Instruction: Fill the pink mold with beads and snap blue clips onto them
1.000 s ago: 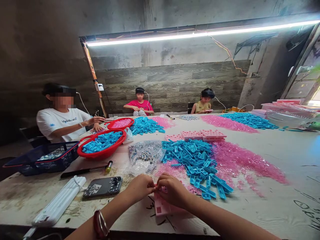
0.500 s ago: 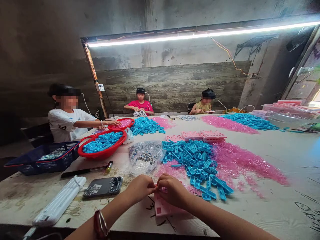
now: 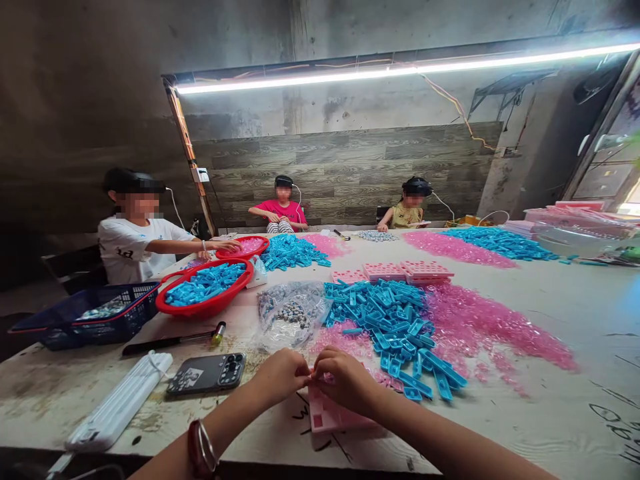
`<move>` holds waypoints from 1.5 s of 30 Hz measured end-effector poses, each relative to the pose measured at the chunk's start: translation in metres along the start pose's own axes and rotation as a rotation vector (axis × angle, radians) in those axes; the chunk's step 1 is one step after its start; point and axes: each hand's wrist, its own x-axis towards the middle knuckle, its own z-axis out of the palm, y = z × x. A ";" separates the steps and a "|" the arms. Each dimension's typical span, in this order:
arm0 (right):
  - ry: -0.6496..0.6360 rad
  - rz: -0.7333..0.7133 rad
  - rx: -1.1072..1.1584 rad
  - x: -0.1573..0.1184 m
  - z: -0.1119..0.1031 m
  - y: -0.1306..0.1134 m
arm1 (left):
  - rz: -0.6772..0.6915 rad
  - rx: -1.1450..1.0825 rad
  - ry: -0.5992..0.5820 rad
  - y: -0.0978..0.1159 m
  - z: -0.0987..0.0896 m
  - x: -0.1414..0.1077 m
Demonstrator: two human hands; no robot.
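My left hand (image 3: 284, 375) and my right hand (image 3: 343, 379) meet at the fingertips over the left part of a pink tray with square holes (image 3: 333, 419). Both hands are closed in a pinch; whatever lies between the fingertips is too small and hidden to make out. The right hand covers much of the tray. Just beyond it spreads a heap of blue plastic pieces (image 3: 385, 313), with small clear pink pieces (image 3: 480, 320) to its right. A clear plastic bag (image 3: 293, 310) holding small metallic parts lies beyond my left hand.
On the left lie a phone (image 3: 207, 372), a white power strip (image 3: 120, 403), a hammer-like tool (image 3: 175, 341), a dark blue basket (image 3: 120, 320) and a red basin (image 3: 205, 307). Pink trays (image 3: 393, 272) are stacked ahead. Three people sit around the table's far side.
My hands and the tray look almost unmoved. The person at the far right has lowered a hand to the table by the small grey parts. The person at left has shifted slightly.
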 end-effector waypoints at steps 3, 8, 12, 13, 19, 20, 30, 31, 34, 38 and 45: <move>0.003 0.000 -0.004 0.000 0.000 0.000 | -0.002 -0.011 -0.008 -0.001 0.001 0.000; -0.002 0.005 -0.005 0.001 -0.002 -0.001 | 0.007 -0.006 0.004 -0.002 0.002 0.000; -0.016 0.000 0.005 0.001 -0.003 -0.001 | 0.020 0.000 0.007 -0.002 0.003 0.001; -0.016 -0.005 0.005 0.002 -0.002 0.000 | 0.019 0.004 0.004 -0.002 0.003 0.001; -0.046 -0.007 -0.011 0.003 -0.003 0.000 | 0.016 0.019 -0.013 -0.002 0.004 0.003; -0.065 -0.001 -0.019 0.004 -0.003 -0.001 | 0.016 0.020 -0.022 -0.001 0.004 0.003; -0.256 0.031 -0.153 0.020 -0.011 -0.007 | 0.031 0.028 -0.096 0.000 0.002 0.010; -0.269 0.027 -0.148 0.022 -0.012 -0.007 | 0.036 0.024 -0.099 -0.001 0.003 0.010; -0.297 0.010 -0.127 0.026 -0.013 -0.006 | 0.054 -0.003 -0.096 -0.004 0.004 0.011; -0.331 0.003 -0.115 0.029 -0.016 -0.005 | 0.053 -0.053 -0.097 -0.011 0.008 0.013; -0.380 -0.013 -0.152 0.034 -0.018 -0.011 | 0.093 -0.137 -0.118 -0.011 0.005 0.010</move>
